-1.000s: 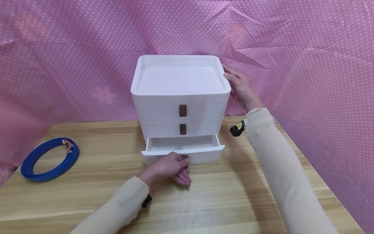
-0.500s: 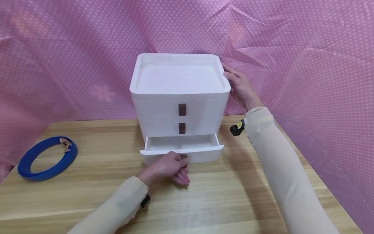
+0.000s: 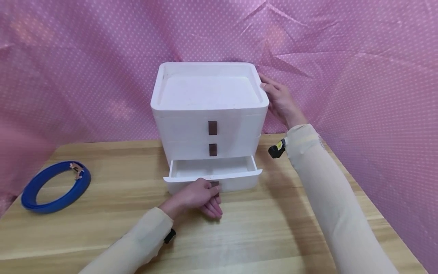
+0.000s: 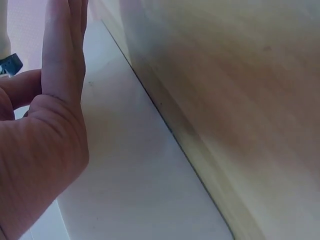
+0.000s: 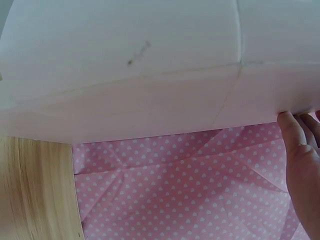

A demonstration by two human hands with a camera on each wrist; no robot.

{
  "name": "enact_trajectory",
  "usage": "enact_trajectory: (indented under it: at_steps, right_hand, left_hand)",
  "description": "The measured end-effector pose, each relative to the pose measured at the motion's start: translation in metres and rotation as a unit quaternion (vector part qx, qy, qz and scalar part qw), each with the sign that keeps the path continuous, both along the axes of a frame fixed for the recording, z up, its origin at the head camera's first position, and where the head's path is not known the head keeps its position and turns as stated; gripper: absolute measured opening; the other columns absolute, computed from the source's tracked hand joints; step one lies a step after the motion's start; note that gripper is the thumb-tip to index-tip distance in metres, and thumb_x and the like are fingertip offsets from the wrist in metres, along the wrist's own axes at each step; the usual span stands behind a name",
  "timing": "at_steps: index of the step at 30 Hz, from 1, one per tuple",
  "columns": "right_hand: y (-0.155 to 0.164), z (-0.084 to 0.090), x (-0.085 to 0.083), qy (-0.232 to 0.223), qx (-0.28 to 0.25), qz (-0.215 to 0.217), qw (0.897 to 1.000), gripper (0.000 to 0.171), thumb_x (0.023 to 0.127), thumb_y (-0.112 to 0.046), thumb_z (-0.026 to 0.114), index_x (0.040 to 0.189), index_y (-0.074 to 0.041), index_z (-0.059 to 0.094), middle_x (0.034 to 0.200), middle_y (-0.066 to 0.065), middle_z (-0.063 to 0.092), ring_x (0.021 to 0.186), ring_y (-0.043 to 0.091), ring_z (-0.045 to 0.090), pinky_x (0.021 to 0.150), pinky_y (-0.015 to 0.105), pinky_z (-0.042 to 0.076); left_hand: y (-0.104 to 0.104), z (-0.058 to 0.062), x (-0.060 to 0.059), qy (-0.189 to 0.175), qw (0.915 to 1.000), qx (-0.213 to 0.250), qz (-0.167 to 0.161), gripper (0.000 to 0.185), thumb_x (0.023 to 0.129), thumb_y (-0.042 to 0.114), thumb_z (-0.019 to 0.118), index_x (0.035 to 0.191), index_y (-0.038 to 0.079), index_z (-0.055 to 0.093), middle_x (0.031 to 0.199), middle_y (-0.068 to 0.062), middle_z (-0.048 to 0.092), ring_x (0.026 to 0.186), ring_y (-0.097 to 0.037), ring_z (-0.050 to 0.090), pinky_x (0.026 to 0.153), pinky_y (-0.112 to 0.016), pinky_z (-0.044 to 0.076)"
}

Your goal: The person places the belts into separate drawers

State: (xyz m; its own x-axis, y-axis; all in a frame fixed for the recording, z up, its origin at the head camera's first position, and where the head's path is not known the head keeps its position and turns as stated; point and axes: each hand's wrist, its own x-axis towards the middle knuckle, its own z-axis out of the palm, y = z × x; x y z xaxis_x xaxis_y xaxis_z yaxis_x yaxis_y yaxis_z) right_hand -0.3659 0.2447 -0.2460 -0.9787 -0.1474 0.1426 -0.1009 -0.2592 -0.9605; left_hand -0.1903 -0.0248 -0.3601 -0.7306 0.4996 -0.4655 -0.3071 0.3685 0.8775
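Observation:
A white three-drawer cabinet [image 3: 208, 91] stands at the back of the wooden table [image 3: 273, 228]. Its bottom drawer [image 3: 239, 180] is pulled partly out and looks empty. My left hand [image 3: 196, 195] lies against the drawer's front beside the brown handle [image 3: 215, 184], with the thumb near the top rim. The left wrist view shows that hand [image 4: 55, 100] with straight fingers flat along the white drawer front [image 4: 130, 165]. My right hand [image 3: 278, 99] rests on the cabinet's upper right rear corner. Its fingertips [image 5: 292, 130] touch the cabinet's edge [image 5: 150, 75].
A coiled blue belt [image 3: 54, 186] with a small buckle lies at the table's left. Pink dotted cloth [image 3: 359, 76] hangs behind and to both sides. The two upper drawers are closed, each with a brown handle.
Both hands and the drawer stay where they were. Only the head view has shifted slightly.

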Motion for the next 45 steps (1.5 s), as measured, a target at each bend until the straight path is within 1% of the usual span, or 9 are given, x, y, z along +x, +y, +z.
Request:
enact_trajectory:
  at_steps: [4,9,16,23,30,37,40,45]
  right_hand:
    - [-0.0008,0.0000,-0.0007,-0.005,0.002,0.001,1.000,0.050,0.098,-0.011,0.059,0.146,-0.012,0.046,0.150,0.001,0.044,0.130,0.024,0.048,0.095,0.026,0.052]
    - [0.0003,-0.0001,-0.0012,-0.002,0.012,-0.001,1.000,0.050,0.099,-0.012,0.058,0.147,-0.014,0.046,0.151,0.002,0.044,0.130,0.023,0.048,0.095,0.026,0.052]
    - [-0.0012,-0.0021,-0.0028,0.004,0.015,-0.004,1.000,0.050,0.098,-0.011,0.058,0.147,-0.013,0.046,0.150,0.002,0.044,0.129,0.024,0.050,0.095,0.027,0.053]
    - [-0.0026,-0.0006,-0.0034,0.006,0.014,-0.004,1.000,0.050,0.098,-0.013,0.060,0.146,-0.014,0.047,0.150,0.001,0.045,0.129,0.023,0.049,0.096,0.028,0.052]
    - [-0.0024,0.0007,-0.0012,-0.008,0.025,-0.008,1.000,0.051,0.098,-0.013,0.060,0.147,-0.015,0.047,0.150,0.000,0.044,0.130,0.022,0.048,0.097,0.028,0.051]
    - [-0.0001,-0.0042,0.0010,-0.009,0.041,-0.007,0.999,0.052,0.098,-0.014,0.060,0.148,-0.015,0.045,0.152,0.000,0.042,0.132,0.022,0.046,0.099,0.028,0.050]
    - [-0.0002,-0.0056,0.0019,-0.008,0.043,-0.006,0.999,0.051,0.099,-0.015,0.059,0.147,-0.015,0.045,0.151,0.001,0.042,0.132,0.023,0.046,0.098,0.028,0.051]
    - [0.0000,-0.0030,0.0010,0.005,0.029,-0.006,1.000,0.050,0.098,-0.014,0.060,0.147,-0.014,0.046,0.151,0.001,0.044,0.131,0.023,0.046,0.099,0.028,0.050]
  left_hand:
    - [-0.0012,0.0005,0.0003,-0.003,1.0000,0.004,-0.003,0.039,0.107,0.016,0.040,0.093,-0.015,0.059,0.076,-0.024,0.069,0.070,-0.034,0.072,0.063,-0.040,0.062]
    - [-0.0012,0.0008,0.0011,-0.001,0.9999,0.010,-0.002,0.038,0.107,0.016,0.041,0.093,-0.015,0.059,0.076,-0.024,0.069,0.070,-0.034,0.072,0.063,-0.040,0.062]
    - [-0.0025,0.0024,0.0018,-0.001,1.0000,-0.008,0.000,0.039,0.107,0.019,0.042,0.093,-0.012,0.061,0.077,-0.022,0.070,0.071,-0.032,0.072,0.062,-0.038,0.062]
    - [-0.0050,0.0035,0.0025,0.006,0.9999,-0.009,-0.001,0.038,0.107,0.019,0.042,0.092,-0.011,0.060,0.077,-0.021,0.070,0.071,-0.032,0.072,0.060,-0.038,0.062]
    - [-0.0050,0.0036,0.0033,0.001,1.0000,0.000,-0.010,0.038,0.107,0.018,0.042,0.093,-0.012,0.060,0.078,-0.022,0.070,0.071,-0.032,0.072,0.062,-0.038,0.062]
    - [-0.0034,-0.0002,0.0053,-0.012,0.9998,0.012,-0.011,0.038,0.107,0.018,0.041,0.095,-0.013,0.061,0.079,-0.023,0.070,0.073,-0.033,0.072,0.065,-0.039,0.062]
    - [-0.0034,-0.0019,0.0063,-0.007,0.9998,0.013,-0.015,0.038,0.107,0.017,0.042,0.094,-0.013,0.061,0.078,-0.022,0.070,0.072,-0.033,0.072,0.065,-0.039,0.062]
    - [-0.0040,0.0012,0.0053,0.009,0.9998,0.006,-0.019,0.037,0.107,0.016,0.043,0.093,-0.013,0.061,0.077,-0.021,0.070,0.070,-0.032,0.072,0.063,-0.038,0.062]
